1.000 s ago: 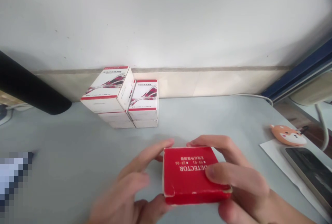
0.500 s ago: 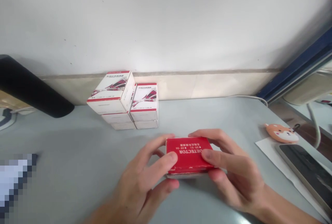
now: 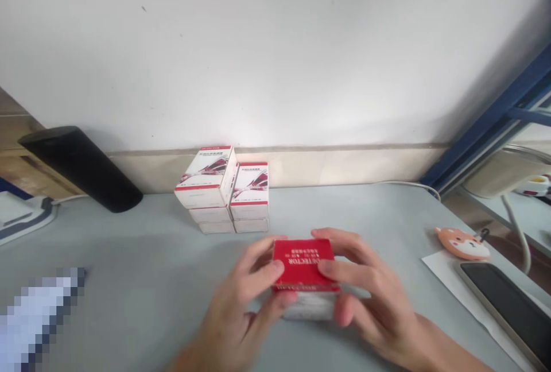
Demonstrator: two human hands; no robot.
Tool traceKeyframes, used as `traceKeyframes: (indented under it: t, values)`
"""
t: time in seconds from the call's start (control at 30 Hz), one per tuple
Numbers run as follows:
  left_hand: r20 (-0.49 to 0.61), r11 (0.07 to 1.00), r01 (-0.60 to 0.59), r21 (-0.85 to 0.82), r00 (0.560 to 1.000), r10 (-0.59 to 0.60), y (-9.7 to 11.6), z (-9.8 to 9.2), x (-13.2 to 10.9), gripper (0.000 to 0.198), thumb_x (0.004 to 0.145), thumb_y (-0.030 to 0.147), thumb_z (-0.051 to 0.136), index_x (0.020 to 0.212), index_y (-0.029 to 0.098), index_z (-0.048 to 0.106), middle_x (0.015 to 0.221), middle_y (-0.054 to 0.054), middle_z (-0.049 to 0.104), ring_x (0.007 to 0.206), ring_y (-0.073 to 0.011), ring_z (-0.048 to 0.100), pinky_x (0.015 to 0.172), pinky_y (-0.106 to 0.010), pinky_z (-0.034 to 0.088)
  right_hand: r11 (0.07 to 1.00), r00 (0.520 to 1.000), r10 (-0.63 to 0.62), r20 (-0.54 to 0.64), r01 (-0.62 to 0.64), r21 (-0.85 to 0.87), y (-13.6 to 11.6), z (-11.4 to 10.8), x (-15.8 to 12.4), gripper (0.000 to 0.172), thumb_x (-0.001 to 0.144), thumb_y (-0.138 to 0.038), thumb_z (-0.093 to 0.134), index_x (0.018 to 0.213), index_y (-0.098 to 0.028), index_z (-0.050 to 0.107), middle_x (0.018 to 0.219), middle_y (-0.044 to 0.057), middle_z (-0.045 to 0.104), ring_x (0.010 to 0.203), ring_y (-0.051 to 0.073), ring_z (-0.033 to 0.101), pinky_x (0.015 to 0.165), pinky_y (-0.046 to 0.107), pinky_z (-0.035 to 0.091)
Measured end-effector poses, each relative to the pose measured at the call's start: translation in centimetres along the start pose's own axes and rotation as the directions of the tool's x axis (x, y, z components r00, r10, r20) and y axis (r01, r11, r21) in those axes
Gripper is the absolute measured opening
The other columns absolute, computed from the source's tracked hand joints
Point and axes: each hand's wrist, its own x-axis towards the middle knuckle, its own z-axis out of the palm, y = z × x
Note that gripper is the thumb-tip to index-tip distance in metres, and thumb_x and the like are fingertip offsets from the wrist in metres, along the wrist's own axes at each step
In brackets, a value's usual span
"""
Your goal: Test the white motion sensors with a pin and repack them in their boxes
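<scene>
A small cardboard box (image 3: 303,277) with a red top marked DETECTOR and a whitish side sits between my two hands, close to the desk's front. My left hand (image 3: 247,291) grips its left side, index finger on the red top and thumb at the near edge. On the right side, my right hand (image 3: 370,286) holds it the same way, index finger on top and thumb by the near right corner. The box's underside and far side are hidden. Behind it, a stack of similar white-and-red boxes (image 3: 210,179) stands against the wall.
At the left back is a black cylinder (image 3: 86,168). A pixelated patch (image 3: 38,314) covers something at the left front. To the right lie a phone (image 3: 508,309), a white paper (image 3: 443,268) and an orange dog-faced case (image 3: 462,243). A white cable (image 3: 413,184) runs along the back.
The box has tilted so more of its near whitish side shows, with both hands still on it. My view has shifted, so the stack appears lower and further right.
</scene>
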Motion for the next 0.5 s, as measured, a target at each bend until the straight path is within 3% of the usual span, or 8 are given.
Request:
traceKeyframes:
  t: [0.07, 0.1, 0.17, 0.2, 0.3, 0.4, 0.47, 0.5]
  values:
    - [-0.174, 0.982, 0.179, -0.066, 0.967, -0.188, -0.2, 0.3, 0.3, 0.021, 0.103, 0.025, 0.063, 0.123, 0.029, 0.060, 0.135, -0.007, 0.071, 0.120, -0.0217, 0.074, 0.091, -0.031, 0.067, 0.995, 0.995, 0.087, 0.056, -0.084, -0.056, 0.2, 0.5, -0.1, 0.070, 0.101, -0.045, 0.066, 0.161, -0.030, 0.034, 0.158, 0.018, 0.049, 0.129, 0.029, 0.066, 0.095, 0.041, 0.065]
    - [-0.249, 0.954, 0.284, -0.096, 0.921, -0.299, -0.3, 0.4, 0.6, 0.015, 0.104, 0.029, 0.062, 0.119, 0.029, 0.060, 0.126, -0.005, 0.075, 0.113, -0.0206, 0.076, 0.087, -0.030, 0.068, 0.988, 0.986, 0.141, 0.088, -0.135, -0.075, 0.3, 0.7, -0.1, 0.083, 0.097, -0.047, 0.071, 0.164, -0.030, 0.027, 0.157, 0.019, 0.050, 0.128, 0.030, 0.067, 0.095, 0.042, 0.065]
    - [-0.345, 0.901, 0.407, -0.153, 0.832, -0.435, -0.5, 0.3, 1.2, 0.011, 0.105, 0.036, 0.060, 0.111, 0.028, 0.059, 0.107, -0.003, 0.079, 0.097, -0.0199, 0.079, 0.076, -0.029, 0.068, 0.972, 0.962, 0.233, 0.141, -0.226, -0.064, 0.4, 0.9, -0.2, 0.086, 0.095, -0.041, 0.075, 0.164, -0.030, 0.024, 0.149, 0.017, 0.058, 0.122, 0.029, 0.070, 0.093, 0.041, 0.066]
    - [-0.370, 0.894, 0.417, -0.167, 0.813, -0.449, -0.5, 0.1, 1.5, 0.013, 0.105, 0.039, 0.060, 0.110, 0.027, 0.058, 0.103, -0.002, 0.079, 0.094, -0.0204, 0.079, 0.073, -0.029, 0.068, 0.967, 0.954, 0.254, 0.158, -0.250, -0.046, 0.4, 0.9, -0.2, 0.081, 0.095, -0.037, 0.075, 0.161, -0.031, 0.028, 0.143, 0.015, 0.062, 0.116, 0.026, 0.072, 0.091, 0.039, 0.066]
    - [-0.370, 0.925, 0.372, -0.081, 0.850, -0.374, -0.8, -0.8, 2.1, 0.018, 0.104, 0.040, 0.059, 0.117, 0.027, 0.059, 0.117, -0.005, 0.075, 0.109, -0.0234, 0.074, 0.084, -0.035, 0.066, 0.984, 0.978, 0.177, 0.109, -0.172, -0.049, 0.5, 0.7, -0.1, 0.067, 0.096, -0.034, 0.074, 0.154, -0.031, 0.040, 0.125, 0.010, 0.068, 0.105, 0.023, 0.073, 0.086, 0.036, 0.065]
    - [-0.387, 0.938, 0.284, 0.200, 0.902, -0.191, -2.0, -2.1, 2.6, 0.021, 0.103, 0.035, 0.059, 0.122, 0.026, 0.063, 0.140, -0.009, 0.062, 0.133, -0.0274, 0.060, 0.105, -0.043, 0.057, 0.968, 0.999, 0.017, -0.030, -0.024, -0.248, 0.4, 0.5, 0.5, 0.069, 0.093, -0.036, 0.078, 0.153, -0.028, 0.045, 0.121, 0.013, 0.067, 0.103, 0.026, 0.072, 0.081, 0.038, 0.065]
    - [-0.533, 0.906, 0.280, 0.319, 0.843, -0.073, -3.3, -3.1, 2.9, 0.031, 0.099, 0.035, 0.065, 0.129, 0.025, 0.059, 0.144, -0.012, 0.056, 0.140, -0.0305, 0.052, 0.115, -0.049, 0.048, 0.917, 0.996, -0.030, -0.089, -0.007, -0.398, 0.4, 0.7, 1.6, 0.062, 0.095, -0.032, 0.075, 0.151, -0.028, 0.049, 0.120, 0.013, 0.065, 0.099, 0.025, 0.072, 0.075, 0.037, 0.064]
    - [-0.594, 0.892, 0.330, 0.309, 0.799, -0.089, -3.9, -3.5, 3.0, 0.041, 0.098, 0.037, 0.067, 0.135, 0.025, 0.055, 0.149, -0.013, 0.051, 0.144, -0.0318, 0.047, 0.119, -0.051, 0.044, 0.890, 0.996, -0.031, -0.088, -0.013, -0.456, 0.4, 1.0, 2.4, 0.058, 0.097, -0.029, 0.072, 0.150, -0.029, 0.051, 0.120, 0.013, 0.065, 0.098, 0.024, 0.072, 0.072, 0.035, 0.064]
